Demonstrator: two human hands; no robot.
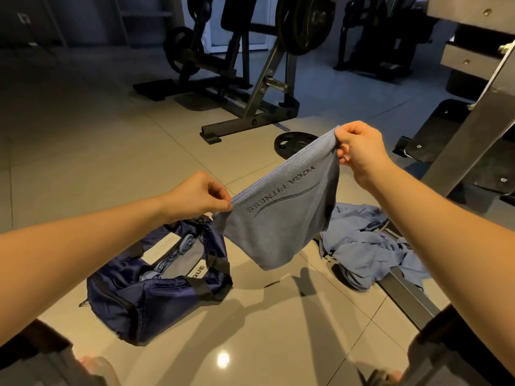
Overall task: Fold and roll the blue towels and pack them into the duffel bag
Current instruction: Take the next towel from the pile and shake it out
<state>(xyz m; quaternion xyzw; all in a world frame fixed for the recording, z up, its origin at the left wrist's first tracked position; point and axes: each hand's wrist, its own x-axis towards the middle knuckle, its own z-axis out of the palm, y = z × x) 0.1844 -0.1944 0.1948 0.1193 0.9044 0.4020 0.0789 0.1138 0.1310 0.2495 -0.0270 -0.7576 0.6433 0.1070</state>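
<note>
On the near left floor the navy duffel bag lies open with rolled towels inside, and to its right a heap of loose blue towels sprawls over a machine's base rail. Above them the left hand and right hand, well apart, each pinch a top corner of a hanging blue towel, with a weight plate on the floor beyond. With only fingertip pinches, either corner could slip and drop the towel to the floor, and the uneven hands risk a skewed fold.
</note>
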